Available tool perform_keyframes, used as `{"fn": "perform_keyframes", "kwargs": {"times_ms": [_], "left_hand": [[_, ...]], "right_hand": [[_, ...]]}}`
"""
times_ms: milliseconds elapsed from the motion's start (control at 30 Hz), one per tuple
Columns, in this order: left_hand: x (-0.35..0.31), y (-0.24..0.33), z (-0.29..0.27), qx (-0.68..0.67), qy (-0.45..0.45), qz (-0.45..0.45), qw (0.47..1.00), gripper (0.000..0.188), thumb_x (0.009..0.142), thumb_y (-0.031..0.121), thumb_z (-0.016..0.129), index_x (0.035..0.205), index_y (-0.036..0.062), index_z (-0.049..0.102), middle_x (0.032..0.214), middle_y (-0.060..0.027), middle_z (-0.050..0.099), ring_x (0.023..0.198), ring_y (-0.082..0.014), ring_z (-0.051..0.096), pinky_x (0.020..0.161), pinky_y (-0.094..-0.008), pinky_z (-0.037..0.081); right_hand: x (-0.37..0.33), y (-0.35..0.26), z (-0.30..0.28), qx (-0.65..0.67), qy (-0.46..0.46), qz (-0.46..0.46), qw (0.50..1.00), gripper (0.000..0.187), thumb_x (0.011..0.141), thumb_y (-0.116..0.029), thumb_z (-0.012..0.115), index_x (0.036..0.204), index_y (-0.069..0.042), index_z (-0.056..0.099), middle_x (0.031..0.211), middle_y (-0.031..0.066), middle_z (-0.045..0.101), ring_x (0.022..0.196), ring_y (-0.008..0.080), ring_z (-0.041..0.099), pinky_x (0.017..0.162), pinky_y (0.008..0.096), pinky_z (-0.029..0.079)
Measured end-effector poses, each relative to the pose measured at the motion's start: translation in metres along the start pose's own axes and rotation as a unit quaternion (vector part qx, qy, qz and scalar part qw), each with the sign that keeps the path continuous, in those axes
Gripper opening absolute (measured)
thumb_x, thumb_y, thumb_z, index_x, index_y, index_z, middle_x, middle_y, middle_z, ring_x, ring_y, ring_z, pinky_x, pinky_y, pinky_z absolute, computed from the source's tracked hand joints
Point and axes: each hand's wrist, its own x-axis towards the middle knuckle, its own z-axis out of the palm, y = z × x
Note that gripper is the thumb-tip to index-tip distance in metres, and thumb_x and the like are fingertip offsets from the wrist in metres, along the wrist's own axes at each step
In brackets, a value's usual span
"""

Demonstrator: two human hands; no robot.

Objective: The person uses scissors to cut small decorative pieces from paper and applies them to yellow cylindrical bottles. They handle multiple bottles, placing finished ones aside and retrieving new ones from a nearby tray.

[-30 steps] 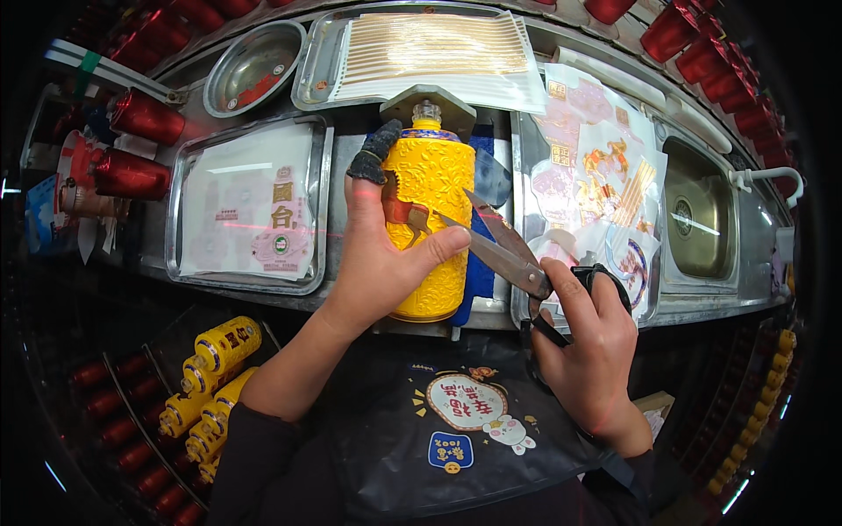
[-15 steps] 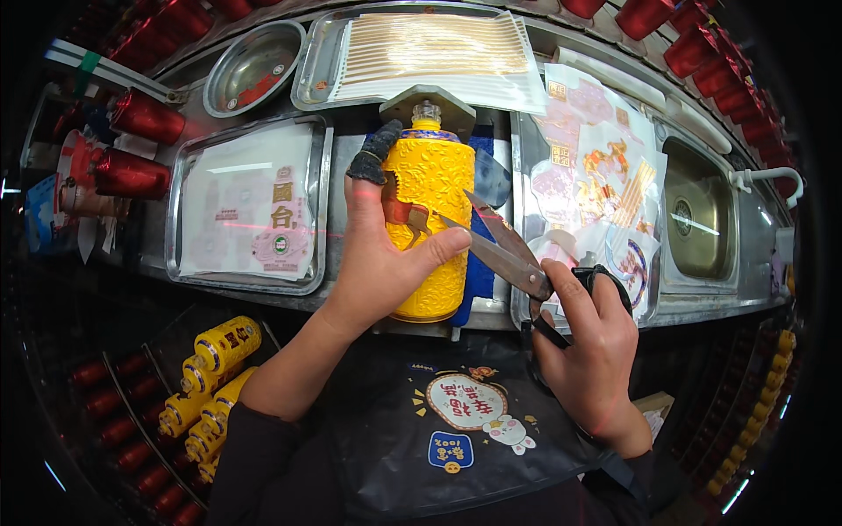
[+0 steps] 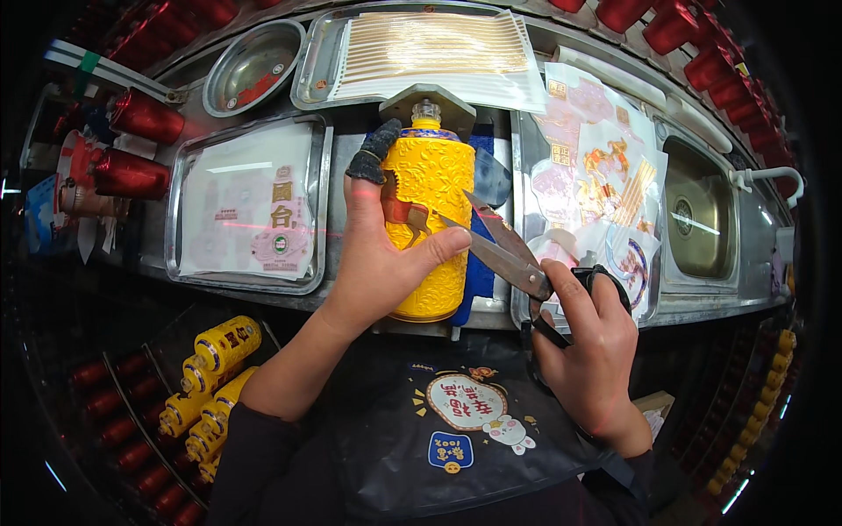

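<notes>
- On the metal tabletop (image 3: 351, 145), straight before the wearer, we find the yellow bottle (image 3: 434, 180) lying on its side, its neck pointing away.
- The neck sits at a metal plate (image 3: 458, 114); we take this for a rest that stops the bottle sliding or rolling.
- Left grip (image 3: 375, 250): clamped on the bottle's left flank, thumb laid across the front. Most fingers are hidden; one wears a dark sleeve (image 3: 372, 159). We judge this the steadying hold.
- The thumb lies just beside a brown horse figure (image 3: 412, 215), perhaps pinning its place on the embossed surface.
- Right grip (image 3: 592, 329): closed round the handles of the scissors (image 3: 531, 279). The blades stand parted, tips over the bottle near the thumb; whether they touch it, we cannot tell.
- Blue cloth (image 3: 480, 280) shows beside the bottle, likely padding against the metal.
- Sheets of cut decals (image 3: 610, 123) lie on the right, printed white sheets (image 3: 232, 197) in the left tray (image 3: 323, 210), gold-striped sheets (image 3: 438, 48) beyond the plate. We suppose all are fanned within reach for quick picking.
- Metal bowl (image 3: 217, 92), far left, holds red pieces, perhaps for soaking.
</notes>
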Motion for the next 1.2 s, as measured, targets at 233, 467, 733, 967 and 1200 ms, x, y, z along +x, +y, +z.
{"fn": "perform_keyframes", "kwargs": {"times_ms": [233, 467, 733, 967, 1200], "left_hand": [[0.0, 0.006, 0.0, -0.04, -0.007, -0.042, 0.998, 0.075, 0.076, 0.028, 0.089, 0.122, -0.0019, 0.036, 0.122, -0.0124, 0.046, 0.113, -0.0215, 0.057, 0.096, -0.0354, 0.049], [0.0, 0.007, 0.0, -0.046, -0.008, -0.037, 0.998, 0.076, 0.077, 0.027, 0.088, 0.126, -0.0007, 0.036, 0.124, -0.0123, 0.045, 0.114, -0.0215, 0.057, 0.096, -0.0353, 0.049], [0.001, 0.004, 0.0, -0.017, -0.005, -0.012, 1.0, 0.077, 0.078, 0.022, 0.086, 0.13, -0.0006, 0.034, 0.124, -0.0131, 0.049, 0.114, -0.0212, 0.059, 0.096, -0.0356, 0.05], [0.001, 0.008, 0.001, -0.034, -0.013, -0.035, 0.999, 0.076, 0.08, 0.013, 0.082, 0.135, 0.0018, 0.031, 0.127, -0.0147, 0.055, 0.116, -0.022, 0.06, 0.097, -0.0368, 0.052], [0.001, -0.001, 0.0, -0.019, 0.002, 0.009, 1.0, 0.076, 0.077, 0.028, 0.088, 0.125, -0.0023, 0.038, 0.12, -0.0119, 0.045, 0.113, -0.0221, 0.057, 0.096, -0.0361, 0.048]], "right_hand": [[0.0, 0.0, 0.002, 0.002, 0.011, -0.002, 1.0, 0.067, 0.061, 0.006, 0.074, 0.125, -0.008, 0.064, 0.081, 0.0142, 0.047, 0.067, 0.034, 0.054, 0.059, 0.0425, 0.044], [0.001, 0.0, 0.002, 0.007, 0.011, -0.003, 1.0, 0.066, 0.061, 0.006, 0.074, 0.125, -0.008, 0.064, 0.08, 0.0143, 0.047, 0.067, 0.034, 0.054, 0.059, 0.0425, 0.044], [-0.001, -0.001, -0.001, 0.003, 0.0, 0.001, 1.0, 0.066, 0.062, 0.006, 0.074, 0.125, -0.008, 0.064, 0.08, 0.0143, 0.047, 0.067, 0.0341, 0.054, 0.059, 0.0427, 0.044], [0.001, -0.002, 0.001, 0.008, 0.006, 0.003, 1.0, 0.065, 0.062, 0.005, 0.074, 0.125, -0.008, 0.064, 0.08, 0.0144, 0.047, 0.068, 0.0344, 0.054, 0.059, 0.0428, 0.044], [-0.001, -0.002, -0.001, 0.008, -0.004, 0.008, 1.0, 0.065, 0.062, 0.005, 0.074, 0.125, -0.008, 0.064, 0.08, 0.0145, 0.047, 0.068, 0.0344, 0.054, 0.059, 0.0427, 0.044]]}}
